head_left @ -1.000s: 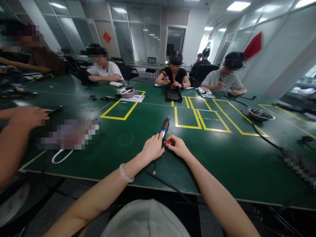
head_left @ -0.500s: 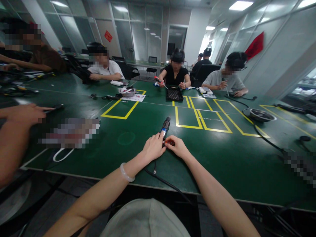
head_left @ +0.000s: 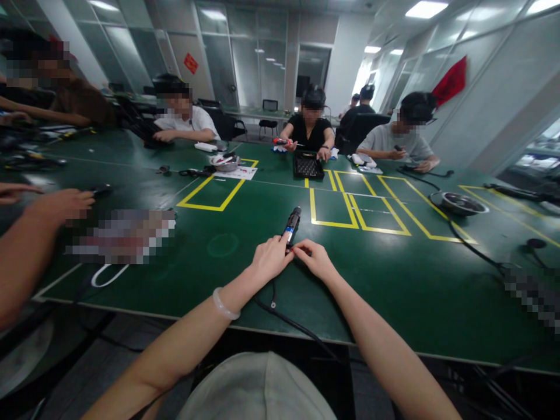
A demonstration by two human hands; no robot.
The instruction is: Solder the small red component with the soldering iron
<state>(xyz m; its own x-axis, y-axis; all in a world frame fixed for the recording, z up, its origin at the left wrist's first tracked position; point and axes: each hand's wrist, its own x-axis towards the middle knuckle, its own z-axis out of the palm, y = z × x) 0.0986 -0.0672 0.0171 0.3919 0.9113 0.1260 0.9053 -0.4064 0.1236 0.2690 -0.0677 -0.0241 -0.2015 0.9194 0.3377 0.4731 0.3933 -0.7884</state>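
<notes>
My left hand (head_left: 270,258), with a pale bangle on its wrist, is closed on a dark cylindrical tool (head_left: 294,219) with a blue band. The tool lies on the green table, its narrow end pointing away from me. From under the hand a black cable (head_left: 292,322) runs toward the table's near edge; a small metal ring shows on it. My right hand (head_left: 315,260) meets the left one at the tool's near end. Its thumb and fingertips are pinched together, with a small reddish spot at the tips. What they hold is too small to make out.
Yellow tape outlines (head_left: 335,225) mark the table. Opposite, a person works over a black tray (head_left: 308,165) with a red-handled screwdriver. A metal bowl (head_left: 464,203) stands at right, another bowl (head_left: 224,162) at back left. A neighbour's hand (head_left: 65,205) reaches in from the left.
The orange-brown piece at my right fingertips no longer shows. My right fingers have shifted slightly; the tool stays put. Across the table, the screwdriver has swung nearly level and another person's hand has lowered.
</notes>
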